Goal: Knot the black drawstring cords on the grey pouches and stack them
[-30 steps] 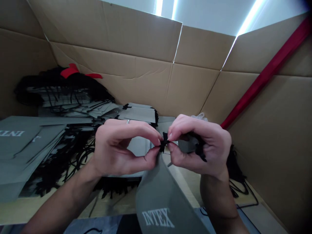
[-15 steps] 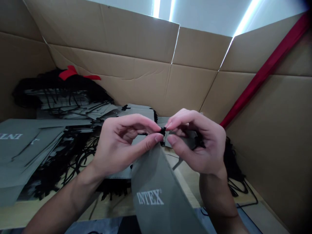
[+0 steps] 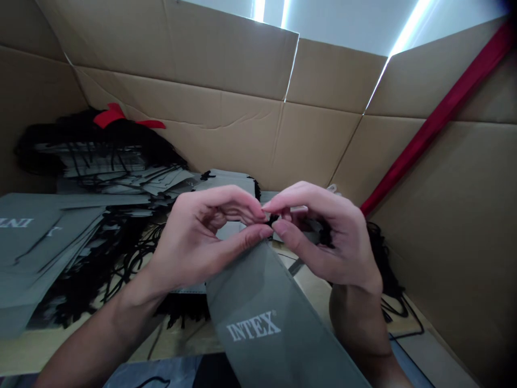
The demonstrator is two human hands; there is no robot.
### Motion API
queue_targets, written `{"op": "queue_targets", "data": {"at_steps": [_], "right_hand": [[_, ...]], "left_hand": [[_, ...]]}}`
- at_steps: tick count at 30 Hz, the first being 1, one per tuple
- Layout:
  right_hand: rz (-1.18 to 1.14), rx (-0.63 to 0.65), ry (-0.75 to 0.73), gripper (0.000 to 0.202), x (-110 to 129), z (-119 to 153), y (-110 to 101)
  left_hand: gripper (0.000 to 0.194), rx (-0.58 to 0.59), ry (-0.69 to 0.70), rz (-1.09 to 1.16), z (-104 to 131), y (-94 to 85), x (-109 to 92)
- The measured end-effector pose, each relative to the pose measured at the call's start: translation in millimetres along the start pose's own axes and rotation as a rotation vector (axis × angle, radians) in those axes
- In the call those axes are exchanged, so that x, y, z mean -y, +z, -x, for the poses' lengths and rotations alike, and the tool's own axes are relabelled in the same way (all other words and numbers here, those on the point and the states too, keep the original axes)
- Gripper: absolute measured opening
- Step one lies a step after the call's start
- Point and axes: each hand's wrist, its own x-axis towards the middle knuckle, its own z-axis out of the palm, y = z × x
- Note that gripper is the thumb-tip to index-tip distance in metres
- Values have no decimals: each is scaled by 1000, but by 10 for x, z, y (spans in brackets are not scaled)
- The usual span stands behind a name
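Note:
A grey fabric piece with white INTEX lettering hangs below my hands at the centre and runs off the lower edge. At its top corner is a small black cord end, partly covered by fingertips. My left hand pinches this cord between thumb and forefinger. From the other side, the thumb and forefinger of my right hand close on the same black cord, almost touching the left fingertips. More black cord sits in the shadow of my right palm, partly hidden.
Stacked grey pieces with black cords lie at the left, with a corded pile behind them topped by a red strip. Cardboard walls surround the wooden table. A dark red band slants at the right.
My right thumb and forefinger have moved left onto the black cord, closing the gap to my left fingertips. The grey piece has swung slightly, its lettering now more tilted.

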Motion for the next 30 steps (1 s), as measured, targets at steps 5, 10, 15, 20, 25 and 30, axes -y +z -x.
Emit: {"op": "queue_targets", "data": {"at_steps": [5, 10, 15, 20, 25, 30], "right_hand": [[-38, 42, -29, 6, -44, -23, -38], [-49, -37, 16, 7, -45, -2, -27], [-95, 46, 15, 17, -64, -3, -73], [-73, 150, -38, 23, -87, -36, -61], [-125, 174, -35, 23, -92, -36, -46], [-321, 146, -20, 22, -117, -33, 14]], "left_hand": [[42, 88, -137, 141, -36, -33, -7], [17, 356, -252, 88, -86, -100, -20], [10, 347, -223, 103, -80, -102, -22], [12, 365, -199, 63, -56, -89, -22], [17, 342, -168, -15, -34, -97, -43], [17, 280, -174, -62, 56, -117, -157]]}}
